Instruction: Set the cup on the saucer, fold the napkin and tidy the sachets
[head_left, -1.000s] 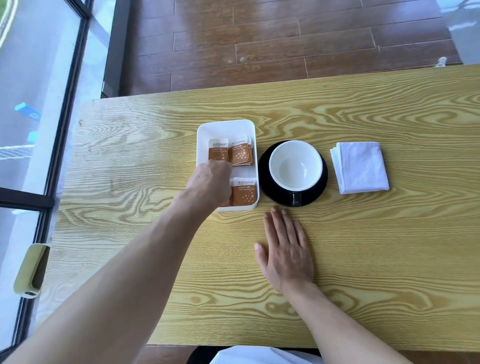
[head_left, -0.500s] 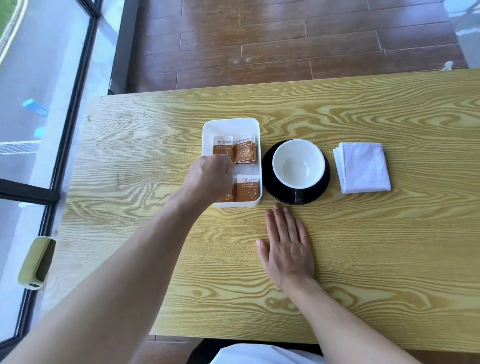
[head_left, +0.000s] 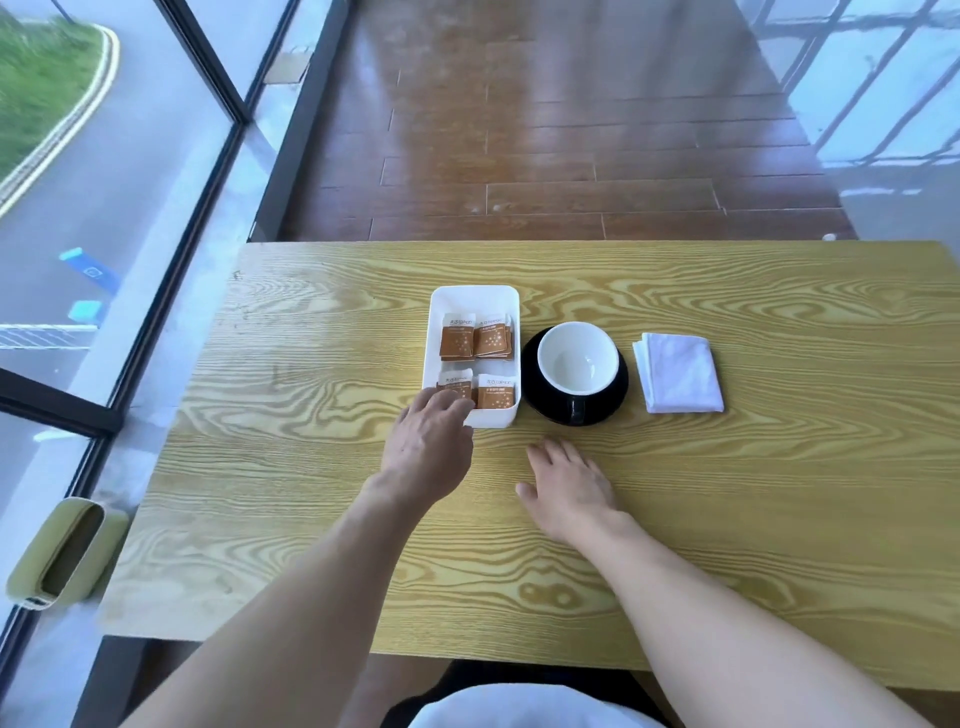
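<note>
A person's left hand (head_left: 428, 447) reaches over the near left corner of a white tray (head_left: 474, 299), fingers loosely extended and gripping nothing, the fingertips at the tray's near rim beside a sachet (head_left: 456, 383). The right hand (head_left: 569, 483) lies flat on the wooden table (head_left: 779, 493), palm down, fingers relaxed and spread, near the saucer (head_left: 618, 400) but apart from it. Inside the tray, brown-and-white sachets (head_left: 475, 340) sit in four small groups, two at the far end and two at the near end. Just right of the tray, the white cup (head_left: 577, 358) stands upright on the black saucer, empty. Further right, apart from the saucer, the white napkin (head_left: 678, 373) lies folded into a square. Floor-to-ceiling glass runs along the table's left side, with dark wooden flooring beyond the far edge.
</note>
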